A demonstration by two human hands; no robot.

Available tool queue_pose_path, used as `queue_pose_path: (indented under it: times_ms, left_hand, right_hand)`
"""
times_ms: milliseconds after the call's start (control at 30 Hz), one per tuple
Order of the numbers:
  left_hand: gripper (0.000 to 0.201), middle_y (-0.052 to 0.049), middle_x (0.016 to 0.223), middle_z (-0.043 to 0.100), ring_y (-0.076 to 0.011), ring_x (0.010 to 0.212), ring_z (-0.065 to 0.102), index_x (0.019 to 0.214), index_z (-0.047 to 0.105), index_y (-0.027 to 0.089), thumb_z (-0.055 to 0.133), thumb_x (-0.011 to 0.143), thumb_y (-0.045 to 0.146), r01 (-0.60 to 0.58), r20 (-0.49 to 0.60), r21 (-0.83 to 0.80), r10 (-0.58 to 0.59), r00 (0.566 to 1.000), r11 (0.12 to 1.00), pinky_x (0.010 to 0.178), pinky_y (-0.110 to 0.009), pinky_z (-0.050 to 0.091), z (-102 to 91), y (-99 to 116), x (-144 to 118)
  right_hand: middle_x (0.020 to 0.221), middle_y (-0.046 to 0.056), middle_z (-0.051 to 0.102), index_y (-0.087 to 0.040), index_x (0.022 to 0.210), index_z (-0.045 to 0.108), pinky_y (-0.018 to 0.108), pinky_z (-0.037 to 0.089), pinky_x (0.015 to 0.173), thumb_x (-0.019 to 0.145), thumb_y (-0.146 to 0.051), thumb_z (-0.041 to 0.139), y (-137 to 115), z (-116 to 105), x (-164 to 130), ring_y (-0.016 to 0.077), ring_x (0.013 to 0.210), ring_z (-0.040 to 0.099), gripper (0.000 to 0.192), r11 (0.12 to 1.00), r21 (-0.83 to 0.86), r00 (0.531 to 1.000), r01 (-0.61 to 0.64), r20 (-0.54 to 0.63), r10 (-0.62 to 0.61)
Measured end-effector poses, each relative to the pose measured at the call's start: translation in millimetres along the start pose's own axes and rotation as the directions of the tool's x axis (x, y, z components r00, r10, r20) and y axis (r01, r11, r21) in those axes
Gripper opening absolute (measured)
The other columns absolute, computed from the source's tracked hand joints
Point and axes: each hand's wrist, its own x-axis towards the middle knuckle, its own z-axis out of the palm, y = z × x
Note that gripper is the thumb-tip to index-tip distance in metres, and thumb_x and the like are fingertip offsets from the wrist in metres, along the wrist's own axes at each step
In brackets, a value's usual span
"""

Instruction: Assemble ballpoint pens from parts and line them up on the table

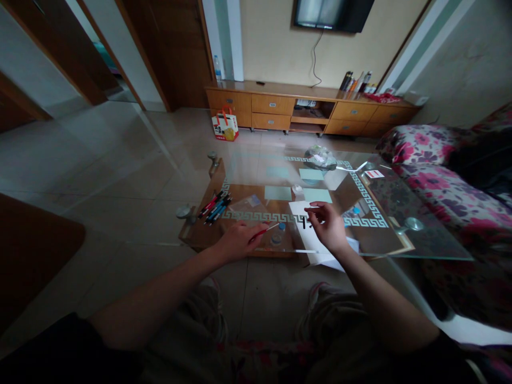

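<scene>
Our left hand (239,241) curls its fingers together around a thin red-handled brush (265,230), pinching it low on the shaft so that the pale tip points right, just above a small clear bottle with a blue cap (278,234). The wrist is bent slightly inward and the bare forearm runs back towards the near left. Our right hand (328,226) hovers over a white sheet of paper (310,234) that bears a few black strokes; its thumb and forefinger are pressed together on something small and thin, too slight for us to make out, and the other fingers are loosely folded. That forearm comes in from the near right.

Both hands work at the near edge of a glass-topped coffee table with a Greek-key border (366,197). To the left of our left hand lies a cluster of red, black and blue pens (215,206). Farther off we see pale green paper squares (311,174) and a crumpled clear plastic bag (320,158). On the right stands a floral pink sofa (432,170), partly cut off by the frame. At the far wall runs a long wooden cabinet (308,109), with a red and white paper bag (225,126) on the floor before it. The paper's near edge hangs beyond the table, behind our right wrist.
</scene>
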Motion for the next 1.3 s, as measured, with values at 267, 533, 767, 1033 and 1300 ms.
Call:
queue_pose_path:
  times_ms: [267,533,767,1033,1300]
  left_hand:
    - [0.035,-0.002,0.094,0.073,-0.0164,0.078,0.064,0.129,0.060,0.028,0.047,0.097,0.029,-0.006,0.016,0.001,0.006,1.000,1.000,0.081,-0.030,0.047,-1.1,0.7,-0.1]
    - [0.033,-0.001,0.095,0.073,-0.0165,0.077,0.064,0.128,0.061,0.028,0.048,0.097,0.029,0.009,0.027,0.002,-0.009,1.000,1.000,0.080,-0.029,0.047,-2.6,2.3,0.2]
    - [0.034,-0.001,0.095,0.073,-0.0164,0.078,0.063,0.129,0.060,0.028,0.049,0.096,0.028,0.001,0.026,-0.003,-0.001,1.000,1.000,0.080,-0.028,0.046,-2.0,0.7,0.1]
    - [0.034,0.000,0.093,0.073,-0.0167,0.076,0.063,0.129,0.060,0.029,0.048,0.097,0.029,0.011,0.033,-0.002,-0.011,0.999,1.000,0.078,-0.029,0.046,-1.7,0.1,0.0]
    - [0.036,-0.001,0.092,0.072,-0.0176,0.079,0.064,0.131,0.059,0.027,0.049,0.096,0.028,0.027,0.015,-0.017,-0.026,1.000,0.999,0.080,-0.030,0.047,-1.7,0.3,0.2]
  right_hand:
    - [0.133,0.012,0.049,-0.025,0.106,0.069,0.052,0.042,0.090,0.086,-0.033,0.063,27.3,0.2,-0.2,0.0326,0.111,0.049,0.023,0.800,-0.554,0.973,0.229,0.145,-0.178]
    - [0.139,0.012,0.040,-0.030,0.113,0.068,0.056,0.039,0.088,0.088,-0.036,0.061,35.9,13.8,-2.8,0.0375,0.118,0.039,0.027,0.736,-0.642,0.969,0.214,0.236,-0.076]
    - [0.142,0.013,0.038,-0.028,0.114,0.068,0.053,0.038,0.091,0.091,-0.036,0.057,37.6,19.2,-2.4,0.0369,0.120,0.037,0.027,0.717,-0.676,0.973,0.170,0.231,-0.013]
    - [0.141,0.013,0.038,-0.028,0.116,0.066,0.053,0.039,0.089,0.091,-0.036,0.056,40.3,17.9,-2.2,0.0373,0.119,0.038,0.028,0.714,-0.678,0.970,0.176,0.242,-0.009]
    - [0.135,0.015,0.045,-0.023,0.117,0.061,0.052,0.040,0.089,0.090,-0.028,0.055,22.9,19.5,-2.6,0.0347,0.113,0.044,0.029,0.806,-0.563,0.983,0.181,0.140,-0.123]
